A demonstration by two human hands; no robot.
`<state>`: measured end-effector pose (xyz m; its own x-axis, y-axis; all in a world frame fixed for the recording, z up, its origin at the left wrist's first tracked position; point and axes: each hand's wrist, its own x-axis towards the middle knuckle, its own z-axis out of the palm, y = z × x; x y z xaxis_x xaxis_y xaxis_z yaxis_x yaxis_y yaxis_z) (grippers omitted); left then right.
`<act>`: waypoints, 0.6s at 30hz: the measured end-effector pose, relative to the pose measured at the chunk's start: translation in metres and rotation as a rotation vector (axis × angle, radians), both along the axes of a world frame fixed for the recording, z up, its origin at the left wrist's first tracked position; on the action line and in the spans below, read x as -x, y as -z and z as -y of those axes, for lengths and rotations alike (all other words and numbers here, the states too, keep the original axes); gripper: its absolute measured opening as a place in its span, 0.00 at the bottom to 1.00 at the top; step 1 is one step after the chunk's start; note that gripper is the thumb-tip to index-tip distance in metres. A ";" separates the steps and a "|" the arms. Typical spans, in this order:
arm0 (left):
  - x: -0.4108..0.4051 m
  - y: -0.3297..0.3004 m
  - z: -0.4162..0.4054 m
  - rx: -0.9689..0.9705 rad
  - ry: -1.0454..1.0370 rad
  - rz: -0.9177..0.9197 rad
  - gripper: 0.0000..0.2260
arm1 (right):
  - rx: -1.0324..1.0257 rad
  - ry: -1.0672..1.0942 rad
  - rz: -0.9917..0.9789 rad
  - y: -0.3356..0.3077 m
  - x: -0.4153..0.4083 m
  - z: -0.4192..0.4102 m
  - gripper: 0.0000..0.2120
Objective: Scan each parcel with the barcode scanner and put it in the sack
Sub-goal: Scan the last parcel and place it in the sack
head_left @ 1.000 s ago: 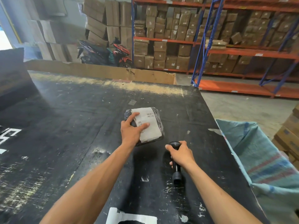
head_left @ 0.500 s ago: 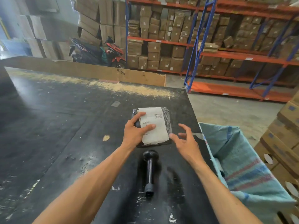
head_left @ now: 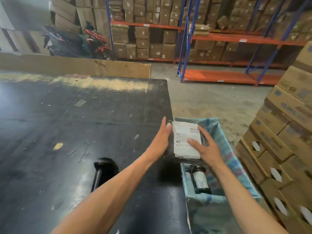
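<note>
At the table's right edge, the label-topped parcel, steadied by the flat left hand and grasped by the right hand, should be released squarely over the sack.

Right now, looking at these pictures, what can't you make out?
- White label on the black plastic-wrapped parcel: head view, print blurred and too small to read.
- Black barcode scanner: left forearm covers its handle end.
- Blue woven sack: bottom frame edge cuts it off; a dark bottle-shaped item inside can't be identified.

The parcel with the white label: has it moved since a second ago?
Yes. The parcel has slid right, from mid-table to its right edge, above the sack.
</note>
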<state>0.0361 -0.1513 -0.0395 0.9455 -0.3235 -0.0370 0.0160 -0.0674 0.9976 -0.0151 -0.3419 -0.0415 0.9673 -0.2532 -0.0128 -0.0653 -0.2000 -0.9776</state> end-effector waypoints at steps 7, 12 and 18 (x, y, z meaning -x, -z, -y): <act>-0.009 0.069 0.050 -0.731 0.025 0.189 0.30 | -0.001 0.115 -0.153 0.041 0.002 0.094 0.35; -0.010 0.105 0.055 -1.155 0.147 0.489 0.27 | 0.075 0.029 -0.342 0.082 -0.011 0.121 0.35; -0.011 0.107 0.057 -1.190 0.111 0.507 0.26 | 0.143 -0.225 -0.677 0.147 -0.042 0.116 0.45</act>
<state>0.0472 -0.2086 -0.1469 0.9092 -0.4164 -0.0023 -0.4060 -0.8876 0.2175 0.0266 -0.4582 -0.1883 0.7879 -0.0927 -0.6088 -0.5888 -0.4030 -0.7007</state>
